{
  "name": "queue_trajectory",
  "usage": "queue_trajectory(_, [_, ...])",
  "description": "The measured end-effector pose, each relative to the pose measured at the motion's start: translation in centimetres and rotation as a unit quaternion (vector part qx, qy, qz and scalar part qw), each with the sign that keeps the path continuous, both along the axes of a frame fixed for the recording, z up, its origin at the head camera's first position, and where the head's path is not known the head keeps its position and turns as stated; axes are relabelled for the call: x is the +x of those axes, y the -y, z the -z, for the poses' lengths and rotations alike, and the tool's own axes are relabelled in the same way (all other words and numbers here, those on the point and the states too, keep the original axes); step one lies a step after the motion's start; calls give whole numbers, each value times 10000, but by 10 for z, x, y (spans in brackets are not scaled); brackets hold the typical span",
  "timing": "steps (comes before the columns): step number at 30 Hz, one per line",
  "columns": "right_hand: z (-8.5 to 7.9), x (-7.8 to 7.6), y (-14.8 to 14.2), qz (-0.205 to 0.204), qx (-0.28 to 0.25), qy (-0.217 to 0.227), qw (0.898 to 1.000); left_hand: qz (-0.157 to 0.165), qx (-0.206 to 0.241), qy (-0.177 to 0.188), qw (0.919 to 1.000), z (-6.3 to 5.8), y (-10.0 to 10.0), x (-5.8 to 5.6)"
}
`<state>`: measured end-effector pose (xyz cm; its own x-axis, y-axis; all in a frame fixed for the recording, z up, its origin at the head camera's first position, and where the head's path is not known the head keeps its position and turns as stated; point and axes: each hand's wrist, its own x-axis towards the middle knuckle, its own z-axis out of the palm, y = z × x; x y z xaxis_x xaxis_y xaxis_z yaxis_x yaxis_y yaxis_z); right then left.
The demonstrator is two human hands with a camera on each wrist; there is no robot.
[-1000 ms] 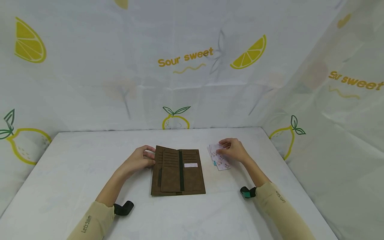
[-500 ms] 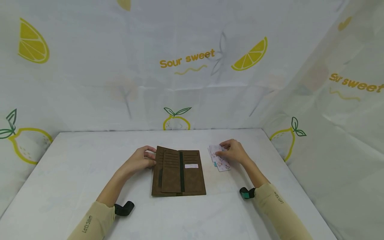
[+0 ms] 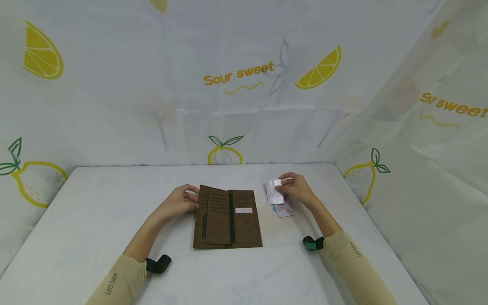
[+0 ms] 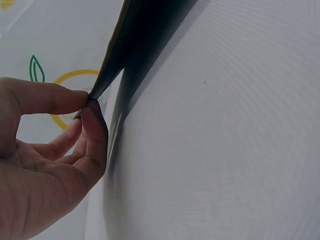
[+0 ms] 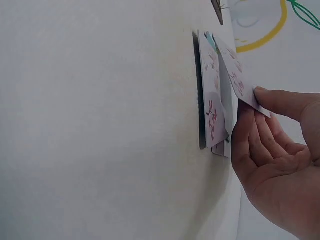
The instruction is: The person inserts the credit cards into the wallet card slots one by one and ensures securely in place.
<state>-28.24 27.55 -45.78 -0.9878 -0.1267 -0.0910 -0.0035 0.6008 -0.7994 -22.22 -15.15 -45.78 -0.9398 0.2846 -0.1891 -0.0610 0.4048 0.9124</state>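
Note:
A brown long wallet (image 3: 247, 231) lies spread open on the table, its card slots facing up. My left hand (image 3: 177, 201) pinches its left edge between thumb and fingers; in the left wrist view that wallet flap (image 4: 114, 55) is tilted up off the table. To the right of the wallet, my right hand (image 3: 300, 189) pinches a pale card (image 3: 273, 195) with a floral print. In the right wrist view this held card (image 5: 239, 79) slants above several other cards (image 5: 212, 100) lying on the table. A white card (image 3: 244, 210) shows in one right-hand slot of the wallet.
The white-covered table (image 3: 114, 220) runs back to a white curtain (image 3: 244, 123) printed with lemons and lettering. Black wrist-worn devices (image 3: 159, 264) sit at both sleeve cuffs.
My right hand has raised the top card off the small pile and shifted it slightly up, uncovering the cards beneath. My left hand stays at the wallet's edge.

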Motion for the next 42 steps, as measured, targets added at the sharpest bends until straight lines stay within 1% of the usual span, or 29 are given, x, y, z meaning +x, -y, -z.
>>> queue_trajectory(2, [-1, 0, 2, 41, -252, 185, 9995, -5, -30, -19, 10000, 0, 0, -1])
queue_trajectory(6, [-4, 0, 8, 113, -496, 362, 9981, -23, -31, 0, 10000, 0, 0, 0])
queue_trajectory(14, [-7, -3, 19, 157, -652, 352, 9971, -37, 10, -33, 10000, -1, 0, 1])
queue_trajectory(23, [-12, 0, 44, -49, -973, 399, 9944, -14, 23, -15, 10000, -1, 2, 1])
queue_trajectory(33, [-12, 1, 73, -394, -1363, 510, 9886, 34, 3, -48, 10000, -1, 2, 1])
queue_trajectory(38, [-8, 2, 84, -384, -1464, 615, 9866, 51, 22, -8, 10000, 0, 1, -1])
queue_trajectory(42, [-7, 3, 94, -342, -1497, 602, 9863, 48, 34, 14, 10000, 0, 1, -2])
